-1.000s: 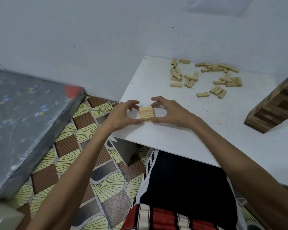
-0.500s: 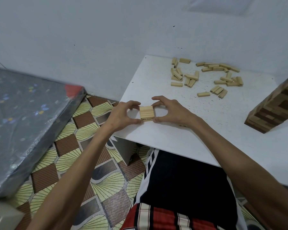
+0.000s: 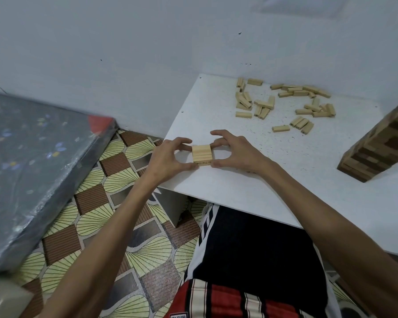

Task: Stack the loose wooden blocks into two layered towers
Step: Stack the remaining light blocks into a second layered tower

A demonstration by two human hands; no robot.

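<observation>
Now squaring up the base of the second tower. Left hand (image 3: 168, 157) and right hand (image 3: 234, 152) are both curled round the small stack (image 3: 201, 153), thumb at the near corner and fingertips at the far corner on each side, pinching it between them. Neither hand is free.

Small stack sits on the white table (image 3: 251, 191), close to its near-left edge, right in front of me. Top face shows blocks lying side by side, flush. The near face suggests a second layer underneath, but I cannot count layers for certain from this angle. It is low, nowhere near its neighbour's height.

Tall tower (image 3: 377, 154) stands well apart at the right side of the table, many layers of light and dark wood, its top cut off by the frame. I judge that one finished or nearly so.

Loose blocks (image 3: 264, 104) lie scattered at the far side of the table near the wall, some heaped, some single, well apart from both stacks. Plenty there, so the task looks about half done at best.

Step in hand, as I read it: trueing the sides of the top layer. Next move calls for letting go without nudging, reaching one hand across to the far pile for fresh blocks, then laying them crosswise to the top layer. The stack's closeness to the table edge wants care, since a slip leftward would send it onto the patterned floor (image 3: 115, 226).

Dark mattress (image 3: 32, 161) lies on the floor to my left, out of play.
</observation>
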